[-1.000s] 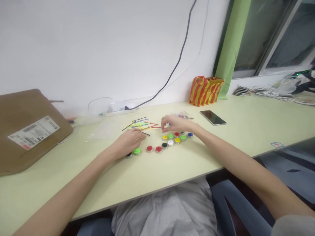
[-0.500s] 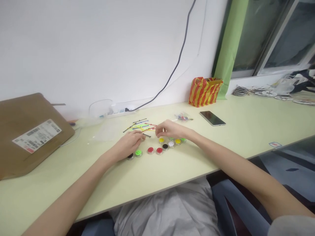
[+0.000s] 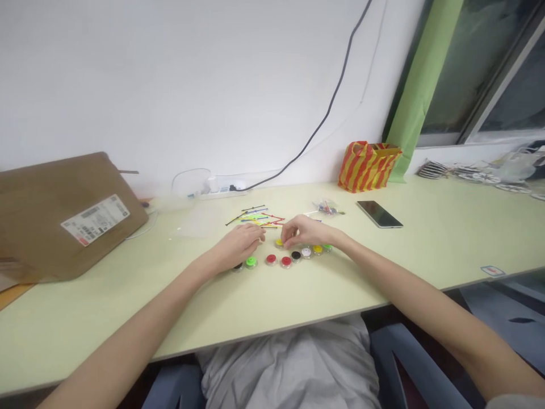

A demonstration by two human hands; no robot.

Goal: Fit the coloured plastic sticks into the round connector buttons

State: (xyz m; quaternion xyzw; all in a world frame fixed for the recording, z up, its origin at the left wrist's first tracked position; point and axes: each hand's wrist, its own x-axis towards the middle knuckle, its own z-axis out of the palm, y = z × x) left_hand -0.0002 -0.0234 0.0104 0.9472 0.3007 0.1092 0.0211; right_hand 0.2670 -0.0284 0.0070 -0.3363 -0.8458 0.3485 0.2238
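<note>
My right hand [image 3: 305, 232] is closed in a pinch at a small clear disc with a yellow cap [image 3: 279, 242]. Its fingertips partly cover the disc. Fingers bent and thumb slightly apart, my left hand [image 3: 243, 243] rests on the table and seems to hold nothing. Below it are a green-capped disc [image 3: 251, 261] and a half-hidden black-capped one [image 3: 238, 266]. Two red-capped discs [image 3: 271, 259] lie between the hands, towards me. More capped discs, black [image 3: 296, 255], white [image 3: 306, 252] and yellow [image 3: 317, 249], run off below my right wrist. Thin coloured sticks [image 3: 254, 217] lie beyond the hands.
A cardboard box [image 3: 63, 216] stands at the left. Near the wall are a power strip [image 3: 223, 187] with a black cable, a small bag of parts [image 3: 327, 208] and a striped bag [image 3: 369, 166]. A phone [image 3: 380, 214] lies on the right.
The view has turned slightly left. My right hand has come down onto the yellow-capped disc, which now sits further left of the others. The black stick by my left fingers now lies nearer the pile.
</note>
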